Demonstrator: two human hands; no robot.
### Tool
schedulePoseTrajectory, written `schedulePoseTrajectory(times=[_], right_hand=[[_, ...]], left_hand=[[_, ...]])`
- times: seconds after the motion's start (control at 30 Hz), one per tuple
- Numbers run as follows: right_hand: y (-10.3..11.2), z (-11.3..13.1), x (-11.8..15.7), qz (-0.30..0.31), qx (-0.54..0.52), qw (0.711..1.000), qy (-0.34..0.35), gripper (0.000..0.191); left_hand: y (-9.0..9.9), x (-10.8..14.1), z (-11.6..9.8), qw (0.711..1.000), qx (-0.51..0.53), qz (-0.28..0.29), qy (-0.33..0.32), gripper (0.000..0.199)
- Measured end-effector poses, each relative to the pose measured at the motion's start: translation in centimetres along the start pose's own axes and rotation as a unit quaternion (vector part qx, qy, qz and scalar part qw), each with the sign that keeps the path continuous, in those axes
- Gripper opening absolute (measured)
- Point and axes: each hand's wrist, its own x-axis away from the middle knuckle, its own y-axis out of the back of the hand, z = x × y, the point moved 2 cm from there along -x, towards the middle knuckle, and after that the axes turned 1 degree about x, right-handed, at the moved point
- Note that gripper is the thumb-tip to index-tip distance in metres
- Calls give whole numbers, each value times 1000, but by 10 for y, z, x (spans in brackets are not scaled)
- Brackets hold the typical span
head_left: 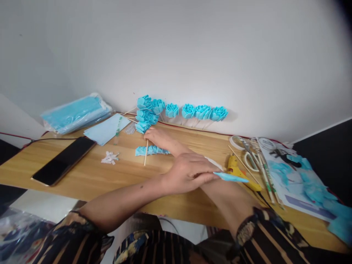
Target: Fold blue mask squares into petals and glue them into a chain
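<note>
Here the left hand [189,172] pinches one folded blue strip [231,178] while the right hand [159,138], crossed beneath, grips one stick [146,153] beside seven blue paper roses [203,112]

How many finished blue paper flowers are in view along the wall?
7 at least: three clustered at the left, a single one, then three in a row rightward. The right hand may hide others.
</note>
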Motion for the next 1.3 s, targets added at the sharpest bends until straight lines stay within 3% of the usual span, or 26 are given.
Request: schedulePoseTrajectory(times=[0.17, 0.3, 0.37, 0.53, 0.63, 0.7, 0.77, 0.83, 0.87, 0.97, 1.03, 1.13, 1.3], right_hand=[[18, -4, 7, -20, 36, 998, -46, 15], [61, 0, 58, -78, 31, 991, -106, 13], [84, -3, 104, -87, 29, 979, -184, 13], [129, -16, 268, -140, 75, 883, -441, 14], [135, -19, 362, -154, 120, 807, -558, 26], [129, -17, 406, -88, 133, 734, -660, 35], [122, -13, 425, -69, 129, 719, -679, 33], [118, -8, 420, -102, 134, 729, -664, 32], [118, -4, 410, -152, 120, 745, -639, 32], [116, 9, 357, -306, -68, 792, -523, 29], [113, 18, 315, -306, -142, 816, -470, 29], [105, 26, 261, -295, -316, 814, -388, 37], [96, 24, 218, -254, -388, 820, -336, 41]], left_hand=[[3, 3, 1, 999, -31, -26, 28, 14], [2, 4, 1, 998, -43, -8, 44, 14], [0, 6, 3, 997, -51, -1, 59, 14], [-7, 17, 18, 982, -11, -2, 190, 25], [-12, 24, 31, 953, 50, -29, 299, 31], [-15, 26, 39, 927, 83, -52, 363, 32], [-18, 27, 45, 902, 111, -67, 412, 32], [-20, 27, 49, 883, 132, -71, 444, 33], [-20, 27, 51, 876, 138, -70, 456, 35], [-21, 27, 54, 866, 144, -61, 474, 36], [-20, 28, 55, 866, 146, -55, 476, 37], [-19, 29, 57, 864, 151, -53, 477, 38], [-18, 30, 62, 860, 155, -42, 484, 39]])
